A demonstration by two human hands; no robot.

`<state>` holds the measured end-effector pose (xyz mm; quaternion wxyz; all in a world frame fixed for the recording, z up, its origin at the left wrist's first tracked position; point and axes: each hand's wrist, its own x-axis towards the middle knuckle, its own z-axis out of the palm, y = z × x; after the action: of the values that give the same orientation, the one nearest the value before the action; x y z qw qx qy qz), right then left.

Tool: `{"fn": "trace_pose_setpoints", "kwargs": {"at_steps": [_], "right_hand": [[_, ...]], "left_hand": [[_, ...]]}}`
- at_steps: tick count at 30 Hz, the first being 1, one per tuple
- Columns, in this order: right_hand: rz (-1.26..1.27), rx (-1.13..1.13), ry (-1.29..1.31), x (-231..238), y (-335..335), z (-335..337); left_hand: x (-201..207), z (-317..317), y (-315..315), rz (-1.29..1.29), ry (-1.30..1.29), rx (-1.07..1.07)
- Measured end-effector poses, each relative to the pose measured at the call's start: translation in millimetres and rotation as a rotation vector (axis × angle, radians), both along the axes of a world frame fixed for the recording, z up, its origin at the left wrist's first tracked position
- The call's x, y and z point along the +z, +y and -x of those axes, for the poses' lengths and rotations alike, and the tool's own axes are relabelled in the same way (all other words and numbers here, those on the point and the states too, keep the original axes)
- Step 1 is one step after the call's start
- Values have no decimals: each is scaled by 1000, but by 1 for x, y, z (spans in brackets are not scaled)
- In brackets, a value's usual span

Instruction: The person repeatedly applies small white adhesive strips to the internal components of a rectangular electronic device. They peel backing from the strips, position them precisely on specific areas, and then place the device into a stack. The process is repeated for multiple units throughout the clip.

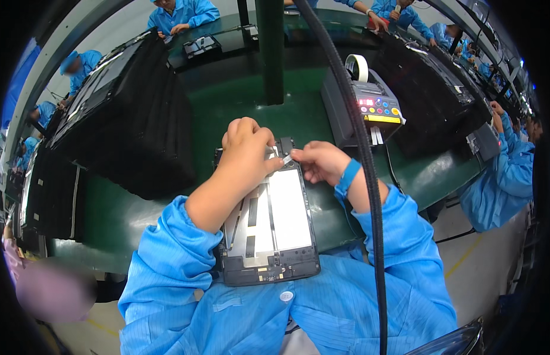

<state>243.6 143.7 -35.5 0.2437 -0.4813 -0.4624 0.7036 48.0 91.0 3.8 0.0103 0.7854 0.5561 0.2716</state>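
The opened tablet (269, 228) lay flat on the green bench (239, 100), its near end just over the edge by my chest, its back off so the silver plates and dark strips inside showed. At its far end I had a small white strip of tape (287, 158) pinched between both hands.

My left hand (245, 148) was curled nearly closed over the top left corner of the tablet, fingers tucked under, thumb pressed against the tape from the left. My right hand (319, 163) was also mostly closed, thumb and forefinger nipping the tape's right end, the other fingers folded loosely and resting by the tablet's right edge. A blue band (348, 176) sat on that wrist.

Beyond my right hand stood a grey tape dispenser (369, 106) with coloured buttons and a white roll on top, near but apart from the tablet. A thick black cable (364, 154) hung down in front of it. Black trays (127, 112) were stacked to my left, more to the right. Other people in blue coats sat around the bench.
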Motion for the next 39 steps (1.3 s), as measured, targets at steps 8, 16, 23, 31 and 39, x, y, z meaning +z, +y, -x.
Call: {"fn": "trace_pose_setpoints", "kwargs": {"at_steps": [8, 16, 23, 31, 39], "right_hand": [[-787, 76, -352, -20, -141, -41], [-915, 131, -31, 14, -165, -15], [-817, 64, 568, 163, -116, 61], [-646, 89, 200, 225, -17, 222], [-499, 131, 592, 191, -1, 225]], "left_hand": [[-15, 55, -141, 432, -260, 111], [6, 48, -171, 256, -580, -279], [162, 73, -146, -155, -775, -165], [212, 220, -66, 122, -1193, 279], [179, 254, -54, 120, -1268, 153]]}}
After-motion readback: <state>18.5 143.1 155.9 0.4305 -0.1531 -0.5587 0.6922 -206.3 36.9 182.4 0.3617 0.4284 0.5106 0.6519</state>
